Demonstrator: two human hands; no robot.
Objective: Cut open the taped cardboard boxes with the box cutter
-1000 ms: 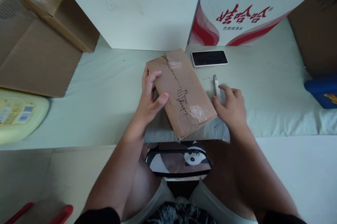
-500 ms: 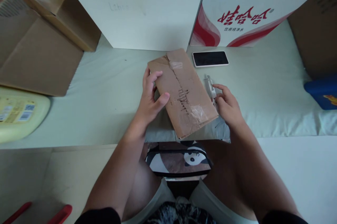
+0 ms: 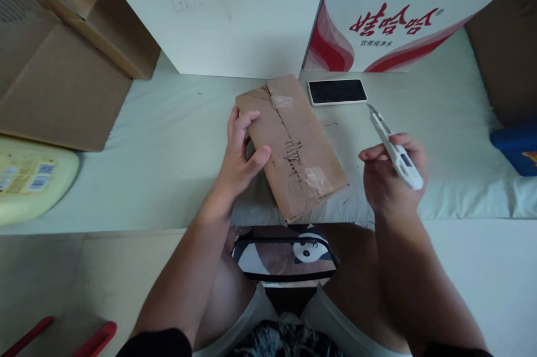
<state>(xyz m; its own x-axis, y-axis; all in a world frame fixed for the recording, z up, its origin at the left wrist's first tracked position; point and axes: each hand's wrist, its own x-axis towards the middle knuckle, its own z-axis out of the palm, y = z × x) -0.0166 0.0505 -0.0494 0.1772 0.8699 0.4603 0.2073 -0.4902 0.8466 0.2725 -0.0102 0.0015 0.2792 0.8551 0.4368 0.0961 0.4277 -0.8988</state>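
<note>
Centre frame, our left hand (image 3: 240, 160) held the parcel (image 3: 292, 144); at right, our right hand (image 3: 388, 181) gripped the cutter (image 3: 395, 151): a slip might have cut us!

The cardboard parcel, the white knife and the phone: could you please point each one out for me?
Cardboard parcel (image 3: 293, 143): head view, on the middle of its upper face.
White knife (image 3: 395, 153): head view, on its handle.
Phone (image 3: 338, 92): head view, on its dark screen.

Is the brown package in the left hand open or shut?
The brown package looks shut: clear tape crosses its ragged seam near both ends, and no contents show. Whether the seam gaps, I cannot tell.
</note>
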